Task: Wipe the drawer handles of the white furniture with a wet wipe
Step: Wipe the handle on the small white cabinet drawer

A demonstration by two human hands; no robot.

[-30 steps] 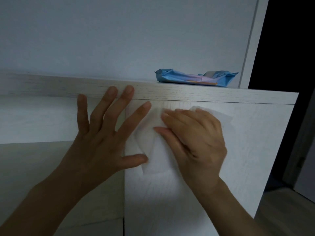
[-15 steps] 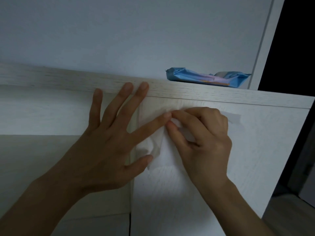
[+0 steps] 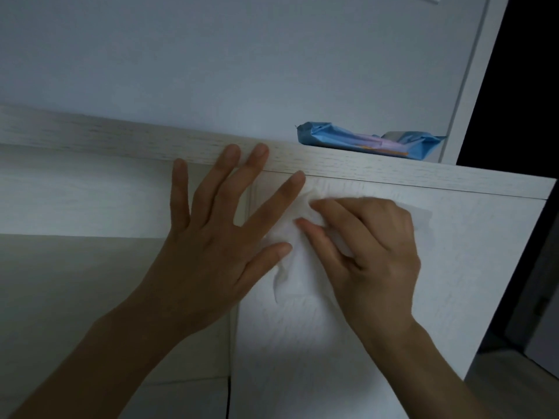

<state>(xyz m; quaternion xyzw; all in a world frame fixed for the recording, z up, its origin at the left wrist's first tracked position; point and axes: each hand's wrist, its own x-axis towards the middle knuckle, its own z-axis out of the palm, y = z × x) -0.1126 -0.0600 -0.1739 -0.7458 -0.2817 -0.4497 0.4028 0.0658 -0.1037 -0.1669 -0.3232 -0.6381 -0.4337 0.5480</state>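
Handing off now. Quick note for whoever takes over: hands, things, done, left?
Left hand: open, fingers spread flat on the white furniture front, index finger on the wet wipe.
Right hand: fingers curled, bunching the wet wipe against the right front panel, under the top edge.
Blue wipe pack: on top of the furniture, to the right.
Done: wipe out and on the panel.
Left: no handle plainly visible; can't tell which are wiped, treat all as pending.

matt white woodgrain furniture (image 3: 453, 267), soft crumpled wet wipe (image 3: 298, 267), glossy plastic pack (image 3: 363, 142)
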